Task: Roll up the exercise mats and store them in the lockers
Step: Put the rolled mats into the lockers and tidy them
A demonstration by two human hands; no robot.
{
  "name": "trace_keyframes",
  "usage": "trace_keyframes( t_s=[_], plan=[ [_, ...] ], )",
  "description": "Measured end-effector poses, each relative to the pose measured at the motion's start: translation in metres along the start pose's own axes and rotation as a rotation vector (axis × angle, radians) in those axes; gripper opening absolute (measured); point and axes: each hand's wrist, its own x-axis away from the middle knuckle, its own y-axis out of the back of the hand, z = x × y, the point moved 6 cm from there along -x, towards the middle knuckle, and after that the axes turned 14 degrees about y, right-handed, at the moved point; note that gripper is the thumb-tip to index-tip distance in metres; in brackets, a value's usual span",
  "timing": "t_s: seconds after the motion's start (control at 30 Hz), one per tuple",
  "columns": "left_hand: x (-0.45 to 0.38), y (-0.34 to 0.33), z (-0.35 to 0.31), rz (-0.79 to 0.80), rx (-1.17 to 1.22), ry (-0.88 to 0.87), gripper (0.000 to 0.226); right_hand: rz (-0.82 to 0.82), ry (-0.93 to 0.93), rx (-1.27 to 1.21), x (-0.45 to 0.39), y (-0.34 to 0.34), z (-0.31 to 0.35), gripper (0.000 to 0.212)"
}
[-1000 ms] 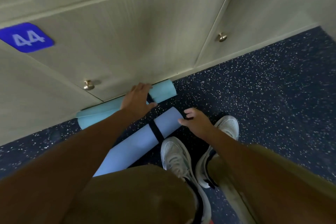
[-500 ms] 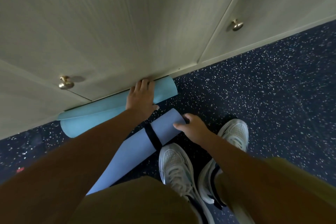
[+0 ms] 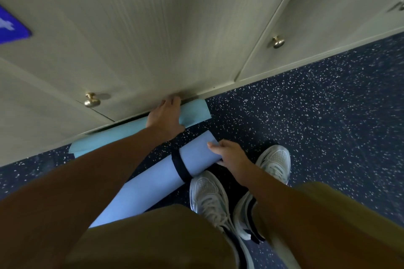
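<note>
Two rolled mats lie on the speckled floor in front of the lockers. The teal mat (image 3: 194,111) rests against the foot of a locker door (image 3: 153,39). My left hand (image 3: 164,118) spans it, thumb on the near side and fingers over the far side, tips at the door's bottom edge. The periwinkle mat (image 3: 153,181), bound by a dark strap (image 3: 180,168), lies nearer to me, angled toward my left knee. My right hand (image 3: 229,155) grips its right end, thumb on top.
Brass knobs (image 3: 92,100) (image 3: 278,42) sit on two locker doors, and a blue number plate (image 3: 11,26) shows at the left. My white shoes (image 3: 209,199) stand just right of the periwinkle mat. Dark speckled floor (image 3: 317,126) stretches to the right.
My left hand's fingers slid further over the teal mat to the door's bottom edge, where a thin dark gap shows. My right hand stays on the periwinkle mat's end.
</note>
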Motion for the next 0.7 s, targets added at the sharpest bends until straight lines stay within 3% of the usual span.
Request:
trace_keyframes(
  t_s=[0.17,0.4,0.53,0.7],
  plan=[
    [0.015,0.054,0.005,0.028,0.069,0.017,0.079,-0.001,0.048,-0.082,0.026,0.014,0.035,0.031],
    [0.081,0.145,0.000,-0.060,0.198,-0.046,0.103,-0.011,0.231,-0.070,0.078,0.028,0.111,0.027],
    [0.130,0.193,-0.002,-0.118,0.359,-0.058,0.098,-0.037,0.315,0.069,0.119,0.040,0.154,0.034],
    [0.186,0.242,-0.005,-0.211,0.561,-0.088,0.080,-0.067,0.431,0.002,0.180,0.047,0.200,0.040]
  ],
)
